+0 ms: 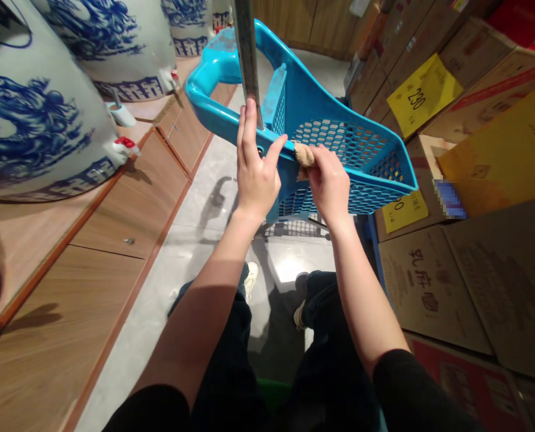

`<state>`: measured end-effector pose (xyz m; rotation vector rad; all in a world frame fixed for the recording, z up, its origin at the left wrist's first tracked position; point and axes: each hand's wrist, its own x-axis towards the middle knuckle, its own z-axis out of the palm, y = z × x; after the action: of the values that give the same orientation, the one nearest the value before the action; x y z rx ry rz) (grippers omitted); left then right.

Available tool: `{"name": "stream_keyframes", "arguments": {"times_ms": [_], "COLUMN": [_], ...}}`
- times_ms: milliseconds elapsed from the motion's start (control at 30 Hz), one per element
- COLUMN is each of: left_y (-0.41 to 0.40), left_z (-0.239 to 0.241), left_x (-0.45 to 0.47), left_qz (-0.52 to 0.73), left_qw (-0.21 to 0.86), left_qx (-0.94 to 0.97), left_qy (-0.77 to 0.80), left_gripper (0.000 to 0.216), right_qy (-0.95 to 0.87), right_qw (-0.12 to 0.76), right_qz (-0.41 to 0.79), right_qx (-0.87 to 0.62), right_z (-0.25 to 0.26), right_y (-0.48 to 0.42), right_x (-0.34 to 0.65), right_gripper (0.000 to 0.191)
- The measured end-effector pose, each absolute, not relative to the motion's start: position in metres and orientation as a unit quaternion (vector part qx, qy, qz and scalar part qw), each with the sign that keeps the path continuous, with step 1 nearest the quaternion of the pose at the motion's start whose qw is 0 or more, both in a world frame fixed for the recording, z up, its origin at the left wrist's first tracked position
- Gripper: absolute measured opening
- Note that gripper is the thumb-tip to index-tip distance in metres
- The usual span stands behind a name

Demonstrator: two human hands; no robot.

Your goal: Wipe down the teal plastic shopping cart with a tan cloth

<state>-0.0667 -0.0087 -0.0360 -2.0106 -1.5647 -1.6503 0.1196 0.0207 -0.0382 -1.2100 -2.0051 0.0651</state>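
Tan cloth (304, 155) in right grip (331, 185), left grip (256, 174) touching blue basket (321, 93)

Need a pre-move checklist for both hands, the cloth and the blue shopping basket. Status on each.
1. Cloth gripped: ok, bunched in the right hand's fingers.
2. Cloth at the work surface: ok, up against the near side of the blue shopping basket.
3. Left hand in contact: ok, resting at the near rim, fingers extended beside the metal pole.
4. Pole firmly fixed: cannot tell, its top runs out of view.
5. Basket's whole inside visible: not ok, the near side hides part.
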Motion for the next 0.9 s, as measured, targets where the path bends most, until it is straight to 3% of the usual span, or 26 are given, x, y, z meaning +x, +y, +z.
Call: {"name": "stream_keyframes", "arguments": {"times_ms": [167, 433, 733, 900], "left_y": [-0.012, -0.008, -0.021, -0.018], "left_z": [-0.033, -0.034, -0.029, -0.05], "left_x": [-0.071, -0.064, -0.071, -0.066], "left_qz": [-0.523, -0.509, -0.464, -0.524], "left_qw": [0.038, 0.027, 0.024, 0.049], "left_qx": [-0.681, -0.705, -0.742, -0.67], "left_qy": [-0.511, -0.493, -0.484, -0.523], "left_gripper": [0.035, 0.033, 0.036, 0.036], "right_qy": [-0.746, -0.775, -0.744, -0.733], "right_qw": [0.368, 0.418, 0.406, 0.419], "right_qz": [0.011, 0.002, -0.02, -0.013], "right_qx": [-0.554, -0.474, -0.53, -0.535], "right_z": [-0.042, -0.047, -0.039, -0.04], "right_y": [0.032, 0.025, 0.031, 0.031], "right_x": [0.152, 0.12, 0.156, 0.151], "right_gripper": [0.027, 0.049, 0.048, 0.05]}}
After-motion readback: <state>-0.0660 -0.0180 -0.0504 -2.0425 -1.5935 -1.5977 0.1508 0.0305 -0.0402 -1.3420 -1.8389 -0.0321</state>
